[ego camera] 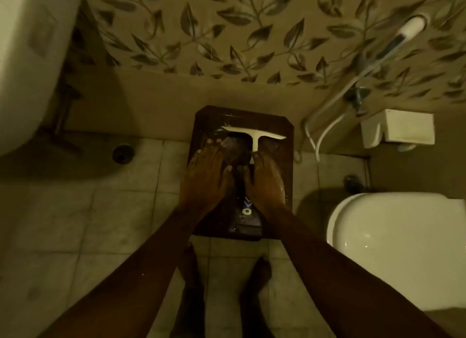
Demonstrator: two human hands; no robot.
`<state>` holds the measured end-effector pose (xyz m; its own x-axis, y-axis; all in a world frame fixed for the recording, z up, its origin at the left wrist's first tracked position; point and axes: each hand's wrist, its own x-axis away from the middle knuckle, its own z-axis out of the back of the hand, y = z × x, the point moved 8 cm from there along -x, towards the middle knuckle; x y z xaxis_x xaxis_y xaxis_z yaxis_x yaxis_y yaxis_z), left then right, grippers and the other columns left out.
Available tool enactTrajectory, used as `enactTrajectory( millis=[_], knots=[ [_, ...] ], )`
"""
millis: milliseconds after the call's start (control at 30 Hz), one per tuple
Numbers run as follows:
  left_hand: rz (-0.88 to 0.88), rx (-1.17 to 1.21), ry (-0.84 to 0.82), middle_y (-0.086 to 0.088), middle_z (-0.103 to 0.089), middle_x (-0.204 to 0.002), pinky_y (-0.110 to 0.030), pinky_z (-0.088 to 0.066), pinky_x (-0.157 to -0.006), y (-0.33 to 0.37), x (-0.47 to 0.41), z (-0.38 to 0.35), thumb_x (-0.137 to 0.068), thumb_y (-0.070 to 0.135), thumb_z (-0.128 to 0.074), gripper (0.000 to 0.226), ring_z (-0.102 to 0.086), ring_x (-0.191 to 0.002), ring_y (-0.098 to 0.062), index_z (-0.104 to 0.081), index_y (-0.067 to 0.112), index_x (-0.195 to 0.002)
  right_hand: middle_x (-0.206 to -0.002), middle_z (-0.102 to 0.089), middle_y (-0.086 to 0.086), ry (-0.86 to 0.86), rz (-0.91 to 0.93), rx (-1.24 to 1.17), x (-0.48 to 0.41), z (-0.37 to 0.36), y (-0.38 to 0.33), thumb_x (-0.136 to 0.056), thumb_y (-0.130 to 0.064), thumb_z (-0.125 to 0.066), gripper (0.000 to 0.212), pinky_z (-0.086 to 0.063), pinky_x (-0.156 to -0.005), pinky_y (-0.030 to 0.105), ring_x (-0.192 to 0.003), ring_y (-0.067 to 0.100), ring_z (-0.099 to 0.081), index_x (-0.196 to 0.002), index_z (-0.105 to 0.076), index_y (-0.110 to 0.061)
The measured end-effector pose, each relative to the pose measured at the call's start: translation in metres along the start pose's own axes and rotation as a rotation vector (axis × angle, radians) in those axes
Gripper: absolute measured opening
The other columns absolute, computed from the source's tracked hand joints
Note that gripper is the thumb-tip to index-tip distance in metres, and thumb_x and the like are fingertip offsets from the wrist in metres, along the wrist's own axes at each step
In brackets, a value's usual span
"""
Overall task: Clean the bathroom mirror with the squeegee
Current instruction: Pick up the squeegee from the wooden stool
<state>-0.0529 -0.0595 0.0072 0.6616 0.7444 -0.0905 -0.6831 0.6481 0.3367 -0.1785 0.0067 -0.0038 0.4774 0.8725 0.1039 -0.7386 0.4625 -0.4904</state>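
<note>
Both bare forearms reach from the near edge toward the middle of the scene, with two bare feet [254, 282] on the tile below them. Floor [83, 211] is pale square tile with dark grout lines. Far wall [227, 30] carries a grey leaf-and-vine pattern on a beige ground. White glossy toilet [396, 249], rounded, sits at right; a white basin [27, 60] bulges in at far left, blurred.

Mirror [277, 161], a dark rectangular panel with clipped corners in a dark frame, lies at centre with its far end against the wall base; its long axis runs near to far. Its surface looks wet, with small droplets.

Left hand [206, 176] rests flat and open on the mirror's left part, fingers spread. Right hand [264, 181] lies on the right part, fingers curled at the handle end of the squeegee [254, 136]; whether it fully grips cannot be told.

Squeegee is white, T-shaped, on the mirror's far half: blade across, left to right, handle pointing near.

Small round floor drain [122, 153] lies left.
</note>
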Motion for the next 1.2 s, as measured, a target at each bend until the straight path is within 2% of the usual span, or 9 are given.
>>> enactTrajectory(
  millis=[167,233,333,467,633,733,833,1033,1200],
  knots=[
    [0.015,-0.011,-0.032,-0.008,-0.038,-0.15,-0.035,-0.018,-0.115,-0.011,0.009,-0.015,-0.099,0.032,-0.041,0.049,-0.025,-0.144,-0.02,-0.038,0.009,-0.143,-0.135,-0.044,0.009,-0.004,-0.24,-0.204,-0.01,-0.014,0.018,-0.093,-0.025,-0.059,0.054,-0.049,-0.087,0.033,-0.115,0.024,-0.054,-0.141,-0.038,-0.01],
    [0.013,-0.001,-0.039,-0.008,-0.039,-0.15,-0.035,-0.019,-0.114,-0.01,0.008,-0.009,-0.099,0.031,-0.041,0.049,-0.026,-0.143,-0.021,-0.038,0.009,-0.143,-0.11,-0.058,0.007,-0.031,-0.356,-0.325,-0.011,-0.015,0.023,-0.092,-0.019,-0.061,0.038,-0.048,-0.079,0.024,-0.1,0.022,-0.06,-0.125,-0.049,-0.007],
    [0.006,0.012,-0.02,-0.008,-0.037,-0.151,-0.037,-0.019,-0.114,-0.007,0.0,0.017,-0.099,0.032,-0.039,0.05,-0.026,-0.143,-0.022,-0.037,0.01,-0.143,-0.081,-0.056,-0.004,-0.021,-0.45,-0.416,-0.008,-0.004,0.02,-0.093,-0.014,-0.058,0.014,-0.04,-0.053,0.007,-0.078,0.017,-0.06,-0.104,-0.055,-0.007],
    [-0.001,0.056,0.034,-0.006,-0.034,-0.153,-0.033,-0.013,-0.113,-0.005,-0.01,0.073,-0.099,0.031,-0.041,0.05,-0.023,-0.145,-0.02,-0.037,0.011,-0.144,-0.077,-0.06,-0.005,0.117,-0.541,-0.615,0.004,0.029,-0.007,-0.093,-0.016,-0.055,0.018,-0.049,-0.059,0.026,-0.068,0.01,-0.062,-0.111,-0.056,-0.014],
    [-0.009,0.085,0.088,-0.005,-0.037,-0.151,-0.038,-0.02,-0.116,-0.007,-0.005,0.15,-0.098,0.03,-0.042,0.048,-0.027,-0.143,-0.02,-0.04,0.011,-0.142,-0.065,-0.059,0.0,0.263,-0.614,-0.819,0.032,0.081,-0.064,-0.093,-0.032,-0.059,0.023,-0.043,-0.039,0.02,-0.047,0.008,-0.053,-0.093,-0.062,-0.01],
    [-0.027,0.108,0.116,-0.006,-0.039,-0.15,-0.036,-0.018,-0.115,-0.008,0.004,0.197,-0.098,0.036,-0.032,0.05,-0.029,-0.142,-0.021,-0.042,0.012,-0.14,-0.065,-0.066,0.008,0.285,-0.696,-0.915,0.052,0.109,-0.103,-0.097,-0.046,-0.045,0.041,-0.041,-0.037,0.02,-0.044,0.017,-0.054,-0.082,-0.063,-0.012],
    [-0.028,0.115,0.201,-0.007,-0.043,-0.147,-0.035,-0.02,-0.115,-0.012,0.02,0.247,-0.098,0.035,-0.039,0.047,-0.033,-0.14,-0.021,-0.044,0.011,-0.138,-0.065,-0.066,0.011,0.263,-0.778,-0.944,0.072,0.13,-0.138,-0.1,-0.048,-0.035,0.05,-0.041,-0.038,0.021,-0.041,0.02,-0.054,-0.079,-0.061,-0.011],
    [0.004,0.047,0.31,-0.004,-0.041,-0.148,-0.03,-0.016,-0.114,-0.032,0.07,0.315,-0.098,0.033,-0.044,0.047,-0.032,-0.14,-0.017,-0.04,0.014,-0.14,-0.059,-0.063,0.009,0.309,-0.781,-0.993,0.109,0.15,-0.195,-0.094,-0.034,-0.053,0.037,-0.041,-0.038,0.022,-0.041,0.017,-0.053,-0.078,-0.067,-0.004],
    [0.029,0.018,0.41,-0.005,-0.045,-0.146,-0.03,-0.021,-0.113,-0.056,0.104,0.365,-0.097,0.031,-0.046,0.046,-0.034,-0.139,-0.018,-0.043,0.013,-0.139,-0.057,-0.061,0.006,0.296,-0.674,-1.054,0.126,0.158,-0.251,-0.092,-0.036,-0.047,0.042,-0.04,-0.043,0.025,-0.044,0.015,-0.051,-0.072,-0.07,-0.007]
  ],
)
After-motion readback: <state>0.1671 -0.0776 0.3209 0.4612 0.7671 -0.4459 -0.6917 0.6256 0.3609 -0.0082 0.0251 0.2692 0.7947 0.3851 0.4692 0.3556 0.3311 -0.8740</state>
